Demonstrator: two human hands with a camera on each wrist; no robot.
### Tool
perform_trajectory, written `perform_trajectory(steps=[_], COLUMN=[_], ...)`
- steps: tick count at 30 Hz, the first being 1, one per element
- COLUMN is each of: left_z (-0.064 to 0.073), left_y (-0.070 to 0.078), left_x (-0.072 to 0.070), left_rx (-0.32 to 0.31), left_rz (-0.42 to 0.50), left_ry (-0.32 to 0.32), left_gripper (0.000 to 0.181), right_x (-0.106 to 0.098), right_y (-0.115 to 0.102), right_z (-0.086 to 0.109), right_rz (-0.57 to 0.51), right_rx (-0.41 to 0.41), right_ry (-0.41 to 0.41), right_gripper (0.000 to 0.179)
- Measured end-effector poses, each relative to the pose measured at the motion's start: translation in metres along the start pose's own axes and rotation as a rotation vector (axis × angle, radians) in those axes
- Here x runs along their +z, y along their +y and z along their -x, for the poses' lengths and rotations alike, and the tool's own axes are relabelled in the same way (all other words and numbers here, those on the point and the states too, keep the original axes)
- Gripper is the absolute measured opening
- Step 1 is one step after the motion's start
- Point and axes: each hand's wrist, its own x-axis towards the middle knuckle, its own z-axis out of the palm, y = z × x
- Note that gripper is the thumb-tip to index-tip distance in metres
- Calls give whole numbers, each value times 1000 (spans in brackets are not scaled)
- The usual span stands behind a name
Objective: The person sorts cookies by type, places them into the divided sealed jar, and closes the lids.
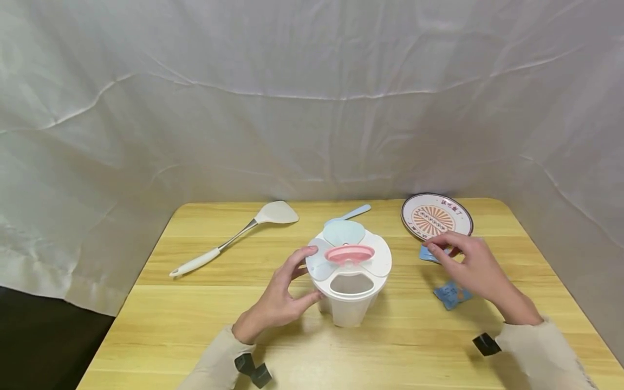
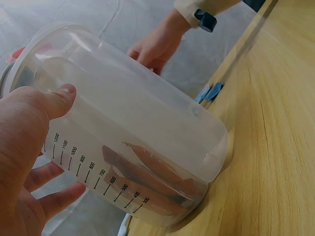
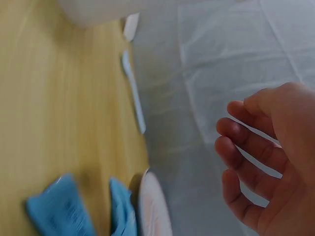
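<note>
My left hand (image 1: pixel 283 295) grips a translucent food storage container (image 1: pixel 350 313) by its upper side, thumb in front and fingers round the far side. The white lid has petal-like flaps, and its pink flap (image 1: pixel 349 254) is tilted up beside an uncovered opening. Through the wall in the left wrist view, several reddish-brown packets (image 2: pixel 147 172) lie at the bottom, next to black volume marks. My right hand (image 1: pixel 475 268), fingers loosely bent and holding nothing, hovers over two blue packets: one (image 1: pixel 452 295) nearer me, the other (image 1: pixel 427 253) by the plate, partly hidden by the hand.
A round patterned plate (image 1: pixel 436 215) lies at the back right of the wooden table (image 1: pixel 195 319). Behind the container is a light blue utensil (image 1: pixel 358 212), its lower end partly covered. A white-handled spatula (image 1: pixel 239 236) rests at the left. Grey cloth (image 1: pixel 312 135) hangs behind the table.
</note>
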Motion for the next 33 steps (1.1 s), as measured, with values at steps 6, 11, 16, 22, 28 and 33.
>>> perform_trajectory(steps=[6, 11, 16, 22, 28, 33], left_z=[0, 0, -1, 0, 0, 0], left_y=[0, 0, 0, 0, 0, 1], left_x=[0, 1, 0, 1, 1, 0], left_rx=[9, 11, 15, 6, 2, -4], left_rz=[-7, -4, 1, -2, -5, -5], left_ry=[-4, -4, -4, -3, -4, -3], left_gripper=[90, 90, 90, 90, 90, 91], right_x=[-4, -6, -11, -15, -15, -13], right_y=[22, 33, 42, 51, 61, 64], right_z=[18, 31, 40, 50, 63, 69], right_rz=[29, 53, 79, 105, 119, 140], right_rx=[39, 81, 121, 164, 57, 60], right_ry=[-64, -159, -237, -343, -354, -364], right_gripper=[18, 17, 20, 28, 38, 41])
